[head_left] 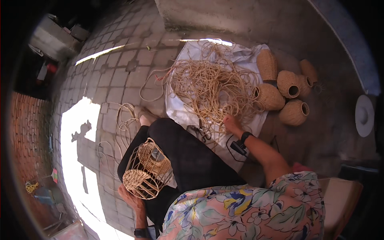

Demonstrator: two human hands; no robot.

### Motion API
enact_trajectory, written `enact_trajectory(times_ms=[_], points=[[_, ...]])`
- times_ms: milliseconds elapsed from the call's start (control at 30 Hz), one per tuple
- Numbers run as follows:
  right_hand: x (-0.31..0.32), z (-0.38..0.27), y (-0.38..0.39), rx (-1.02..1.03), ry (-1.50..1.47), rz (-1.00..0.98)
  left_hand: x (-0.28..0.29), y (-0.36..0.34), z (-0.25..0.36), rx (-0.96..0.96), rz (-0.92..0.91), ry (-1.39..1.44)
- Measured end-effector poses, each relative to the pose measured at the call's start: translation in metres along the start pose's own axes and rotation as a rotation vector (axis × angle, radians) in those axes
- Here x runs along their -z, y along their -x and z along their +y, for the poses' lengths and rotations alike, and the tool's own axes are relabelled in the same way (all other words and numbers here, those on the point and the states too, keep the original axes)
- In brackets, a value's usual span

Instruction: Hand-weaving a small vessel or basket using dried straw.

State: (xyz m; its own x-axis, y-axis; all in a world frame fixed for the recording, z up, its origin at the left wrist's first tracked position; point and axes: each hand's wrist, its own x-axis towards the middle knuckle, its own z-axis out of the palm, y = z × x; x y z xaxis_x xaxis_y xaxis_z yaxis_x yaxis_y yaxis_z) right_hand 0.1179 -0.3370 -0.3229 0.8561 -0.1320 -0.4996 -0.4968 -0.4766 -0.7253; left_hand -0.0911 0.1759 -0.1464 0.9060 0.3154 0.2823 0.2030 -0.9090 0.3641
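With left hand (pixel 131 199) at basket (pixel 141 176), right hand (pixel 232 123) at tangled cord (pixel 208 86), grip unclear on both, could knot it by tugging.

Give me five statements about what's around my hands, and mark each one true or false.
1. Your right hand is at the tangled cord. True.
2. Your left hand is among the woven pots. False: it is by the unfinished basket on your lap.
3. The tangled cord lies on a white sheet. True.
4. The woven pots are left of the cord. False: they are to its right.
5. Your right wrist wears a black band. True.
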Motion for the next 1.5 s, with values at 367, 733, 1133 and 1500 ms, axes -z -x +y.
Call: enact_trajectory(times_ms=[367,733,1133,1500], points=[[-0.058,0.012,-0.020,0.458,0.039,0.103,0.008,-0.017,0.042,0.025,-0.064,0.096],[0.033,-0.254,0.173,1.308,-0.003,-0.065,0.084,-0.041,0.094,0.340,0.163,0.569],[0.032,-0.320,0.241,1.106,0.149,-0.914,0.120,-0.042,0.182,-0.095,-0.651,0.980],[0.187,-0.308,0.103,0.850,0.428,0.054,0.207,-0.046,0.007,0.238,0.059,0.634]])
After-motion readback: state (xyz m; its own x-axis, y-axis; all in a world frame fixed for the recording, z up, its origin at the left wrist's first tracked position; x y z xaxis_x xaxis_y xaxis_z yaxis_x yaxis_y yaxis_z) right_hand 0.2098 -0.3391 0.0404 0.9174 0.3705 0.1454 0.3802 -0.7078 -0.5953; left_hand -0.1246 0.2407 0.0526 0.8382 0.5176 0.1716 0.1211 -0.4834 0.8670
